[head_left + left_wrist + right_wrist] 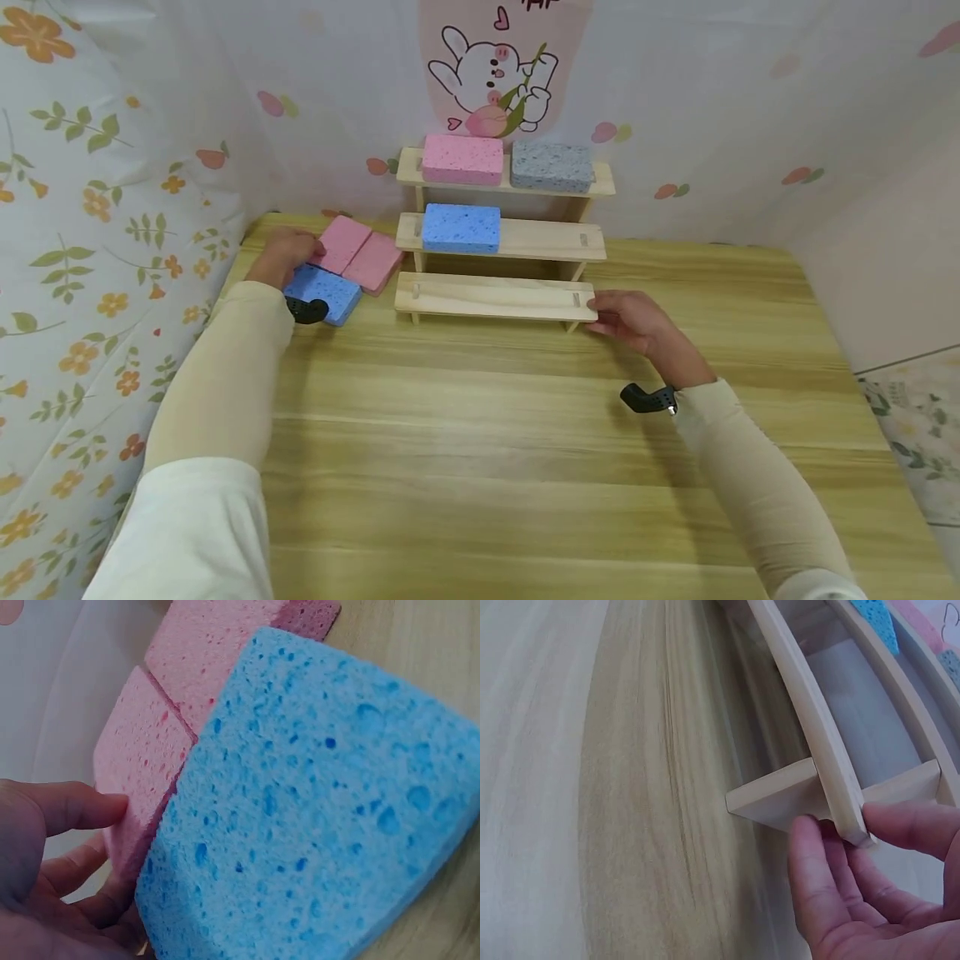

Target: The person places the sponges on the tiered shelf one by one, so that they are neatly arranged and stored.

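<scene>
At the left of the table, my left hand (283, 252) pinches the outer end of a pink sponge (142, 761), thumb on top and fingers along its end. A second pink sponge (375, 262) lies against it, and a blue sponge (335, 293) sits just in front, partly hidden by the wrist camera. My right hand (632, 320) grips the right end of the lowest step of a three-step wooden rack (495, 298). In the right wrist view the thumb is on top of that board (802, 697), with fingers curled underneath.
On the rack's top step stand a pink sponge (462, 160) and a grey sponge (551, 167). Another blue sponge (461, 228) is on the left of the middle step. A patterned cloth (330, 100) hangs behind and to the left of the wooden table (480, 450).
</scene>
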{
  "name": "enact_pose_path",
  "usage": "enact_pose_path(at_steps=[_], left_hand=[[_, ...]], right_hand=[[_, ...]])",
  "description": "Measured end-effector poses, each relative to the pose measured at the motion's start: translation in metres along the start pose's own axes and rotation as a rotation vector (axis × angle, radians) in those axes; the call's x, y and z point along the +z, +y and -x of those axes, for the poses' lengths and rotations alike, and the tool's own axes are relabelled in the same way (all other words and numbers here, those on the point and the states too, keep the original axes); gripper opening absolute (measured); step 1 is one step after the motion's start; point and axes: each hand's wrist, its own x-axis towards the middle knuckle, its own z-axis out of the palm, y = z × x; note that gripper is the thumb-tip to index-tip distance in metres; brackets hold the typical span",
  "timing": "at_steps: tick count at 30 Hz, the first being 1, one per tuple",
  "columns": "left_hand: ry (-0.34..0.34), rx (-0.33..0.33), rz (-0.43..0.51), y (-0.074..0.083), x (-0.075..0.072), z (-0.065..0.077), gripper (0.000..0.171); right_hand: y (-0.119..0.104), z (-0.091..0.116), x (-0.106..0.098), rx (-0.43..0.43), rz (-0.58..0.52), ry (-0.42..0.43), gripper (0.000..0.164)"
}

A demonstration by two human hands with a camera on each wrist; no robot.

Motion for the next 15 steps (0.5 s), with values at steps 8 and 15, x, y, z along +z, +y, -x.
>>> enact_pose_path(at_steps=[8, 15], left_hand=[[0.05, 0.073, 0.152, 0.006, -0.001, -0.003, 0.048], [0.081, 0.033, 0.341, 0.011, -0.006, 0.0, 0.047]], right_hand=[[-0.001, 0.0, -0.001, -0.006, -0.028, 0.02, 0.038], [-0.001, -0.003, 0.0, -0.005, -0.023, 0.03, 0.059]])
